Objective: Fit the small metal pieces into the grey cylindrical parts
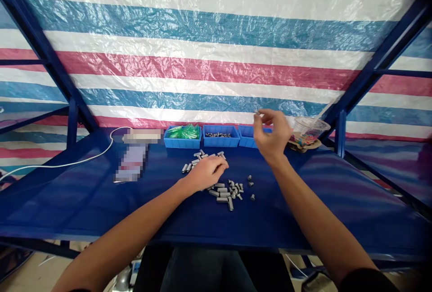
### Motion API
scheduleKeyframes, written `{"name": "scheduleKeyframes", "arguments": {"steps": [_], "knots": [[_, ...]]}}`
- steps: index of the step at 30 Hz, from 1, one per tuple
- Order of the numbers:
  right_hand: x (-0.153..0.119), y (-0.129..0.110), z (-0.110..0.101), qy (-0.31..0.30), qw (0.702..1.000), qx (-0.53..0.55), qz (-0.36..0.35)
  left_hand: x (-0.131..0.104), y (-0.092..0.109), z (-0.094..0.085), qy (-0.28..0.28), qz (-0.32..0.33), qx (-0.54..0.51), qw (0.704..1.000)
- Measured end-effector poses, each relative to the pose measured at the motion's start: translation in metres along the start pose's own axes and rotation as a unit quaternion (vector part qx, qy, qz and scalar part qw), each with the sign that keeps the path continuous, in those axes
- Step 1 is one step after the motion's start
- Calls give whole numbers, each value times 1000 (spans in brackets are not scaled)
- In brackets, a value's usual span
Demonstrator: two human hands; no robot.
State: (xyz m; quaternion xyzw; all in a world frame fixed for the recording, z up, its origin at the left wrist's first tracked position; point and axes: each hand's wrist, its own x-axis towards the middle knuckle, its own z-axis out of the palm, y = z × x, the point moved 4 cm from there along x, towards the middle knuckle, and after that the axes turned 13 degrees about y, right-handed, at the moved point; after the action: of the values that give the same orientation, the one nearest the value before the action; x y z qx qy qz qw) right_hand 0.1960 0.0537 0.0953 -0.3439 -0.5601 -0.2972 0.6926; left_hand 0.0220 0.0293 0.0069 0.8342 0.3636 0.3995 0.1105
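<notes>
Head view: nearest on the blue bench (101, 202) lies a loose scatter of small grey metal pieces (227, 190), with a few more strays (197, 159) just beyond the left hand (206, 171). That hand rests palm down on the scatter, fingers curled loosely over some pieces; whether it actually grips any I cannot tell. The right hand (272, 133) is raised above the bench, thumb and forefinger pinched on one small grey piece (257, 113) held at the fingertips. Behind it stand three blue trays: one with green parts (184, 133), one with dark metal parts (221, 135), and one (245, 135) partly hidden by the raised hand. To do this well, I judge the pinch should stay light and at the very tips, so the piece can be turned and checked, while the left hand keeps the scatter from rolling. A clear plastic cup (308, 130) stands farther right, a white cable (84, 159) far left.
</notes>
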Motion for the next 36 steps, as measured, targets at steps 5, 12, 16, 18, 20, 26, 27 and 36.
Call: {"name": "scheduleKeyframes", "arguments": {"steps": [5, 12, 16, 18, 20, 26, 27, 36], "knots": [[-9, 20, 35, -197, 977, -64, 57, -4, 15, 4, -44, 61, 76, 994], [-70, 19, 23, -374, 924, -19, 71, -8, 13, 12, -78, 31, 102, 991], [-75, 7, 9, -384, 919, 34, 84, -6, 3, 14, -48, -16, 77, 996], [-76, -5, 7, -402, 909, 70, 81, -5, -3, 13, -26, -35, 69, 997], [-77, -20, 6, -432, 890, 130, 67, -2, -9, 9, 1, -63, 55, 996], [-83, -43, 4, -442, 861, 238, 76, 4, -26, 0, 69, -144, 18, 987], [-85, -43, 4, -437, 864, 236, 82, 4, -27, 0, 75, -150, 13, 986], [-92, -32, 10, -365, 892, 189, 190, 0, -24, -2, 103, -136, -8, 985]]}}
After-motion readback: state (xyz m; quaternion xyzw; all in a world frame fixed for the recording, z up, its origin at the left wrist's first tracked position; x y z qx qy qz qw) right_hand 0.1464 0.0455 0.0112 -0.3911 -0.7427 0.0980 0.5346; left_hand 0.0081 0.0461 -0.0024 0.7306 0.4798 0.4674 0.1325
